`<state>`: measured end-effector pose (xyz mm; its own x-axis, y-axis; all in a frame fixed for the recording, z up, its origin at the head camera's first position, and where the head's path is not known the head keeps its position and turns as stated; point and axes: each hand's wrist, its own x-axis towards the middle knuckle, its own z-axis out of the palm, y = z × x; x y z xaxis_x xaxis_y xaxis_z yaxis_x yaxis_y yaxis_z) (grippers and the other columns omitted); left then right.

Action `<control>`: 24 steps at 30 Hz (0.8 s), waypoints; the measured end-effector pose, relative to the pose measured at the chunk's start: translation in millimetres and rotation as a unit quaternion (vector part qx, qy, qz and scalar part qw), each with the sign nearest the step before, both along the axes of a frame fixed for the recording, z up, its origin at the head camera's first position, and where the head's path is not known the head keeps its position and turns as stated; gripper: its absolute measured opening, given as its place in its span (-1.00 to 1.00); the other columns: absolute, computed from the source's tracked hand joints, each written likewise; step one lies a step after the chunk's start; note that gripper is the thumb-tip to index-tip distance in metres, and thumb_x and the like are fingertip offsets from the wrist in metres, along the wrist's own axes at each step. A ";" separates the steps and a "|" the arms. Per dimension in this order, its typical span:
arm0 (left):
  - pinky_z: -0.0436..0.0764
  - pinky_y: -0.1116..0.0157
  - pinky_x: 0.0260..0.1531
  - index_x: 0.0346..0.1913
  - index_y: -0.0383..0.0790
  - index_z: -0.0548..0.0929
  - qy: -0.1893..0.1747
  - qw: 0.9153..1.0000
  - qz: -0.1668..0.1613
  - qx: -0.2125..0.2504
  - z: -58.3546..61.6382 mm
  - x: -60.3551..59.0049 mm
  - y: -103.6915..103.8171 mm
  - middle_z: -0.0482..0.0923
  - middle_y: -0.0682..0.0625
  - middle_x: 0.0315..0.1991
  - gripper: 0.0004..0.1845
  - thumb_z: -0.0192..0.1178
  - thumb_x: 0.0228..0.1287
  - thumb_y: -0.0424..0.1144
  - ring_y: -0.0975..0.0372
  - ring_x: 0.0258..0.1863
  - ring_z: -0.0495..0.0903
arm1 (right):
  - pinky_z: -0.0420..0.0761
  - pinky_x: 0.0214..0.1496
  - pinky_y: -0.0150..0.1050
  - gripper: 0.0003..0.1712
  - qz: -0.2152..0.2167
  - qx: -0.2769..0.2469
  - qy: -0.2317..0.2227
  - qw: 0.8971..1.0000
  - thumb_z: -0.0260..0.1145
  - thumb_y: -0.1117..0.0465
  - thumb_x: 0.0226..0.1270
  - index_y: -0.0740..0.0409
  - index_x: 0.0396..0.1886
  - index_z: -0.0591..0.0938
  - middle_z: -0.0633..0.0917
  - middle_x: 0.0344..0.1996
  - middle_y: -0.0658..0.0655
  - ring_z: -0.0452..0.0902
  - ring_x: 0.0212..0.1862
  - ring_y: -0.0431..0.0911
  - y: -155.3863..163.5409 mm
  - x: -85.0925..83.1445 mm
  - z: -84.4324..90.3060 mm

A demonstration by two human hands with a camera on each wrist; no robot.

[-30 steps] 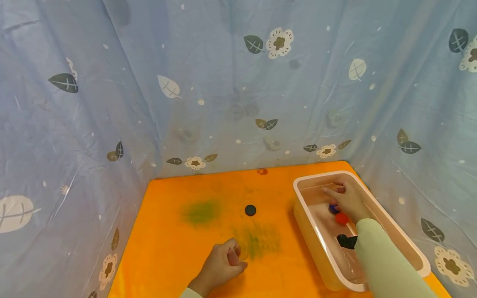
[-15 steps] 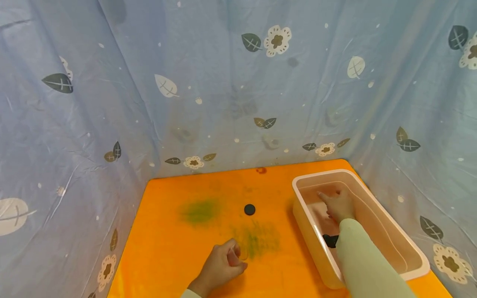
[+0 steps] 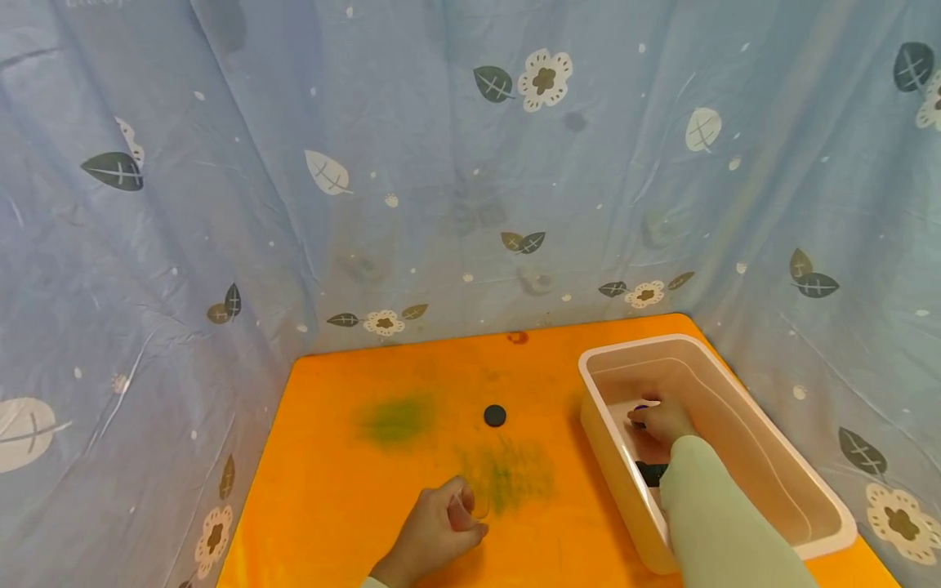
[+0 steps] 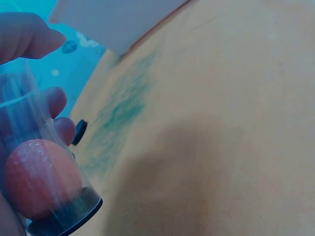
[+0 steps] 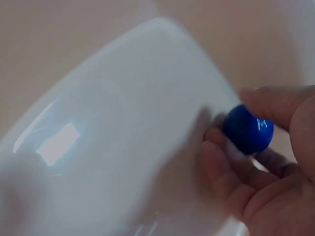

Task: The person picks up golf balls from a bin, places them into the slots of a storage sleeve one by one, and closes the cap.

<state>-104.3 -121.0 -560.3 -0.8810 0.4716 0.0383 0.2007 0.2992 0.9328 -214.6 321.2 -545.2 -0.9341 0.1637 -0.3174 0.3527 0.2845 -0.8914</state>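
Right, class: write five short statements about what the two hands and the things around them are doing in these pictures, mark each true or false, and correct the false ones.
1. The right hand pinches a blue ball. True.
2. The right hand is outside the tub. False: it is inside the tub.
3. The left hand holds a clear tube with an orange ball inside. True.
4. The black disc lies in the tub. False: it lies on the orange table, left of the tub.
5. The table has green smudges. True.
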 end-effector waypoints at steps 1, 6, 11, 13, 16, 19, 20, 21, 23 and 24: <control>0.69 0.29 -0.40 -0.16 -0.30 0.58 0.004 1.000 -0.001 0.000 -0.1 0.0 0.1 0.74 0.20 -0.45 -0.70 0.53 0.35 -0.26 0.28 -0.50 0.72 | 0.71 -0.19 -0.20 -0.23 0.004 -0.005 -0.003 1.000 0.40 0.45 0.42 0.56 0.50 0.26 0.62 -0.05 0.38 0.62 -0.15 0.09 1.1 -0.9 -3.7; 0.68 0.30 -0.42 -0.16 -0.30 0.58 0.011 1.000 -0.004 -0.003 -2.8 0.1 -0.2 0.72 0.20 -0.48 -0.71 0.52 0.37 -0.25 0.29 -0.52 0.70 | 0.75 -0.14 -0.08 -0.29 0.014 -0.026 0.002 1.000 0.38 0.56 0.32 0.48 0.42 0.33 0.46 0.12 0.60 0.61 -0.06 0.25 2.3 -2.5 -11.3; 0.67 0.31 -0.43 -0.15 -0.30 0.58 0.006 1.000 -0.003 -0.011 -5.0 0.2 0.0 0.71 0.20 -0.49 -0.70 0.51 0.36 -0.23 0.28 -0.53 0.70 | 0.75 -0.15 -0.09 -0.34 0.021 -0.031 0.004 0.999 0.35 0.61 0.31 0.49 0.37 0.35 0.39 0.21 0.62 0.55 0.02 0.33 4.1 -5.3 -13.4; 0.67 0.30 -0.43 -0.16 -0.30 0.58 0.006 1.000 -0.002 -0.012 -4.9 0.2 0.5 0.71 0.20 -0.48 -0.70 0.52 0.36 -0.23 0.28 -0.52 0.70 | 0.74 -0.16 -0.13 -0.38 0.025 -0.023 0.011 0.999 0.36 0.61 0.30 0.50 0.32 0.37 0.39 0.22 0.61 0.51 0.08 0.36 6.3 -6.7 -13.4; 0.68 0.30 -0.42 -0.16 -0.30 0.58 0.007 1.000 0.001 -0.014 -4.4 0.3 0.7 0.73 0.21 -0.46 -0.70 0.53 0.35 -0.24 0.29 -0.51 0.71 | 0.72 -0.17 -0.18 -0.44 0.040 -0.002 0.032 0.999 0.38 0.61 0.28 0.55 0.23 0.41 0.44 0.17 0.60 0.49 0.09 0.38 8.9 -9.8 -11.7; 0.68 0.30 -0.42 -0.17 -0.29 0.59 0.012 1.000 0.006 -0.019 -4.7 -0.1 0.3 0.73 0.22 -0.45 -0.70 0.54 0.33 -0.24 0.29 -0.50 0.72 | 0.71 -0.18 -0.22 -0.50 0.049 0.026 0.044 0.998 0.45 0.58 0.28 0.53 0.15 0.46 0.51 0.10 0.54 0.52 0.05 0.33 8.7 -12.6 -7.8; 0.69 0.30 -0.41 -0.17 -0.29 0.59 0.013 1.000 0.006 -0.019 -5.0 -0.4 0.1 0.74 0.22 -0.45 -0.70 0.54 0.32 -0.25 0.29 -0.50 0.72 | 0.71 -0.18 -0.23 -0.51 0.053 0.034 0.047 0.997 0.46 0.57 0.28 0.53 0.14 0.46 0.52 0.09 0.53 0.54 0.04 0.33 8.3 -13.3 -5.9; 0.69 0.30 -0.41 -0.17 -0.29 0.59 0.015 1.000 0.006 -0.020 -5.5 -0.6 0.0 0.73 0.22 -0.45 -0.70 0.55 0.32 -0.25 0.29 -0.50 0.72 | 0.71 -0.17 -0.23 -0.50 0.057 0.041 0.048 0.996 0.48 0.56 0.28 0.52 0.14 0.47 0.53 0.07 0.54 0.56 0.02 0.33 7.8 -13.9 -3.8; 0.69 0.30 -0.40 -0.17 -0.29 0.59 0.019 1.000 0.005 -0.021 -6.5 -1.3 -0.2 0.72 0.22 -0.47 -0.70 0.55 0.31 -0.26 0.29 -0.50 0.72 | 0.71 -0.15 -0.22 -0.48 0.062 0.054 0.050 0.995 0.52 0.53 0.28 0.51 0.14 0.47 0.54 0.08 0.52 0.57 0.02 0.32 6.6 -14.8 0.2; 0.70 0.30 -0.40 -0.17 -0.30 0.59 0.020 1.000 0.004 -0.019 -7.1 -1.5 -0.2 0.72 0.22 -0.47 -0.70 0.55 0.32 -0.26 0.29 -0.50 0.72 | 0.71 -0.14 -0.22 -0.48 0.066 0.064 0.053 0.994 0.52 0.51 0.29 0.50 0.15 0.47 0.55 0.08 0.51 0.56 0.02 0.31 6.3 -15.2 2.1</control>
<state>-105.8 -121.2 -567.3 -0.8827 0.4668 0.0554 0.2351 0.3363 0.9119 -229.8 327.5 -543.1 -0.9770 0.0701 -0.2012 0.2114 0.4362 -0.8747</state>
